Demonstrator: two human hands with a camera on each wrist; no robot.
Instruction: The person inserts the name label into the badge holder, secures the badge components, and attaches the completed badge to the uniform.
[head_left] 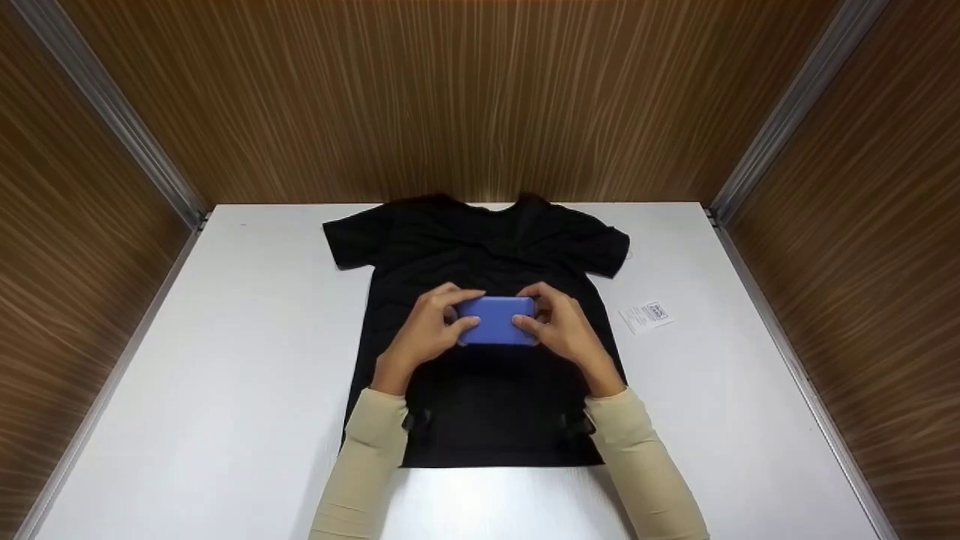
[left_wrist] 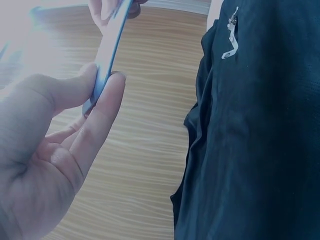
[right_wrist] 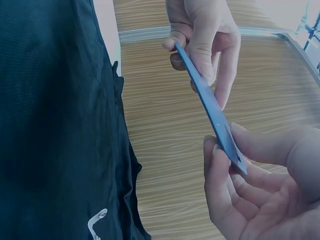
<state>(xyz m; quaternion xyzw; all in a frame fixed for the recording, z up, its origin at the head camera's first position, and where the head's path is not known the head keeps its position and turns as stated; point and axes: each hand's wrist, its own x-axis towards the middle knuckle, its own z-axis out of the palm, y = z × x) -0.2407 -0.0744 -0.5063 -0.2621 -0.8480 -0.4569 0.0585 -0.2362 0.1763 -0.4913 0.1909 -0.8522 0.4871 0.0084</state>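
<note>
A thin, flat blue rectangular slab (head_left: 496,321) is held level across its two short ends, raised over a black T-shirt (head_left: 495,420). My left hand (head_left: 431,326) pinches its left end, thumb on the near face and fingers behind. At the other end, my right hand (head_left: 562,326) pinches it the same way. Seen nearly edge-on in the right wrist view, the slab (right_wrist: 212,107) is slim and has a small dark slot near one end. The shirt lies spread on the white table, neckline at the far edge and sleeves out to both sides.
A white printed paper tag (head_left: 646,317) lies on the table (head_left: 720,420) to the right of the shirt. Wood-patterned panels (head_left: 480,97) with metal corner strips enclose the back and both sides. A small pale curved piece (left_wrist: 231,40) shows against the shirt.
</note>
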